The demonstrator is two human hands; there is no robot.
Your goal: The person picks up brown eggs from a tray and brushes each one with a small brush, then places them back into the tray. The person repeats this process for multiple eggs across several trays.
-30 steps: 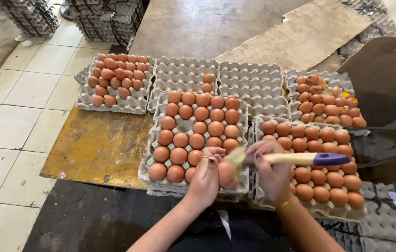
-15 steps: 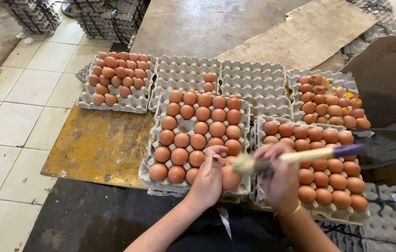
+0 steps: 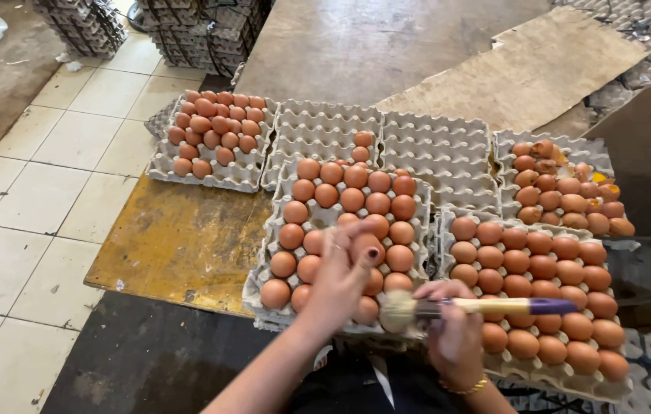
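**Egg lifted over grey pulp trays**

Grey moulded trays [image 3: 433, 153] are spread across the yellow surface [image 3: 180, 238] — full ones at 10 and 3 o'clock. An egg [image 3: 365, 247] is clamped by the left hand [image 3: 341, 280] fingers; a purple-handled brush [image 3: 479, 308] by the right hand [image 3: 456, 337]. Since half a second ago, the brush has been lowered — egg raised.

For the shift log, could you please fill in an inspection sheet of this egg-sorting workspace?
Surface: worn yellow wooden board, bare at its left.
Job's things: brown egg in the left hand; purple-handled brush in the right hand, bristles over the near grey pulp egg tray.
Clutter: filled tray at right, part-filled trays behind, two empty ones.
Grippers: both hands closed on their things.
Cables: nothing seen.
Surroundings: pale tiled floor, stacked empty trays beyond.
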